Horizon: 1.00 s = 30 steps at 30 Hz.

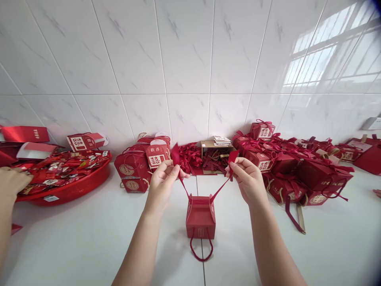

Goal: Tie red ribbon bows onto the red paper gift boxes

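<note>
A small red gift box [201, 220] stands upright on the white table in front of me, its dark red cord handle hanging down on the near side. Dark red ribbon [218, 190] runs out from both sides of the box's top. My left hand [163, 176] pinches one end of it between thumb and fingers, up and to the left of the box. Up and to the right, my right hand [245, 176] pinches the other end. Both ribbon lengths slant upward from the box, and neither hand touches the box itself.
A red basin [86, 190] of wrapped sweets sits at left, with another person's hand [14, 182] at its edge. Stacked red boxes [131, 169] stand left of centre. A cardboard box [205, 149] holds ribbon pieces by the wall. More gift boxes [321, 176] are piled at right.
</note>
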{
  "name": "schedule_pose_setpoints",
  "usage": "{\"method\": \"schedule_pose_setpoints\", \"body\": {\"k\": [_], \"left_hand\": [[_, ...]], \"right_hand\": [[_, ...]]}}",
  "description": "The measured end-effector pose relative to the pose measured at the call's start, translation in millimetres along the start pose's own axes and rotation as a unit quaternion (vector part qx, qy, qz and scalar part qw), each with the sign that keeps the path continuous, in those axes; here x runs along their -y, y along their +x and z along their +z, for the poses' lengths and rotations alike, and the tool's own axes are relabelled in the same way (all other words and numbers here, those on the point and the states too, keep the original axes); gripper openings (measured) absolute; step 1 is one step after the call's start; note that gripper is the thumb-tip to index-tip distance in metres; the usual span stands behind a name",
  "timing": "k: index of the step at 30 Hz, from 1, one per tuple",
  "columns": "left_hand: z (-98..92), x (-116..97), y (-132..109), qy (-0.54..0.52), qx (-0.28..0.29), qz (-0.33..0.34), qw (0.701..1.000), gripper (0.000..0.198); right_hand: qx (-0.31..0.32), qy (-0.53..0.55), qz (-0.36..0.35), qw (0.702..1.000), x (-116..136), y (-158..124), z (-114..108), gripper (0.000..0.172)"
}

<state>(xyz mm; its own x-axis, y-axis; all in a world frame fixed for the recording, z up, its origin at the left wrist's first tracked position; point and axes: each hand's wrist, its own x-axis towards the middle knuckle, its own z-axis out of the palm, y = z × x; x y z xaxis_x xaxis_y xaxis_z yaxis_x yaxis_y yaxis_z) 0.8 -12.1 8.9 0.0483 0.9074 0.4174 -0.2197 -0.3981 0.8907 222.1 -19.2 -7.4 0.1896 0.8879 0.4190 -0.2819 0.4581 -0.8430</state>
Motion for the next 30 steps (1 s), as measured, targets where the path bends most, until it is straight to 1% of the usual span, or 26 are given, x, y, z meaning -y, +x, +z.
{"method": "schedule_pose_setpoints", "body": {"k": [2,4,6,8,11,12,14,15,17,19,21,24,25,27,30], "left_hand": [[3.5,1,-3,0.03,0.021,-0.009,0.999,0.016],[8.3,2,-6,0.079,0.054,-0.02,0.995,0.015],[13.1,3,-8,0.129,0.091,-0.024,0.987,0.015],[16.5,3,-9,0.168,0.114,-0.019,0.979,0.015],[17.4,4,-8,0.201,0.11,-0.002,0.973,0.017],[16.6,4,-7,0.207,0.104,0.002,0.973,0.018],[14.4,5,-6,0.211,0.095,0.002,0.973,0.016],[13.1,5,-6,0.208,0.097,-0.004,0.973,0.015],[10.3,4,-4,0.182,0.118,-0.034,0.976,0.016],[7.3,3,-3,0.133,0.147,-0.072,0.977,0.017],[4.2,2,0,0.089,0.152,-0.101,0.979,0.015],[0.6,1,3,0.051,0.135,-0.129,0.981,0.014],[-0.1,1,3,0.041,0.134,-0.138,0.98,0.014],[-0.6,1,4,0.027,0.136,-0.152,0.979,0.013],[0.8,1,2,0.016,0.153,-0.156,0.976,0.014]], "right_hand": [[0.0,-0.038,0.005,0.999,-3,-2,5,0.019],[0.02,-0.084,0.021,0.996,-7,-5,12,0.02],[0.068,-0.123,0.044,0.989,-9,-9,21,0.019],[0.133,-0.134,0.063,0.98,-9,-13,29,0.019],[0.212,-0.11,0.069,0.969,-8,-17,36,0.019],[0.224,-0.101,0.065,0.967,-8,-18,37,0.019],[0.225,-0.095,0.056,0.968,-11,-18,37,0.022],[0.219,-0.094,0.053,0.97,-12,-17,37,0.023],[0.216,-0.094,0.042,0.971,-17,-15,35,0.022],[0.235,-0.101,0.013,0.967,-21,-12,31,0.02],[0.267,-0.134,-0.047,0.953,-24,-8,27,0.019],[0.303,-0.219,-0.181,0.91,-27,-3,21,0.023],[0.305,-0.246,-0.222,0.893,-28,-2,20,0.026],[0.294,-0.288,-0.284,0.866,-29,1,18,0.03],[0.265,-0.32,-0.334,0.846,-31,2,15,0.032]]}}
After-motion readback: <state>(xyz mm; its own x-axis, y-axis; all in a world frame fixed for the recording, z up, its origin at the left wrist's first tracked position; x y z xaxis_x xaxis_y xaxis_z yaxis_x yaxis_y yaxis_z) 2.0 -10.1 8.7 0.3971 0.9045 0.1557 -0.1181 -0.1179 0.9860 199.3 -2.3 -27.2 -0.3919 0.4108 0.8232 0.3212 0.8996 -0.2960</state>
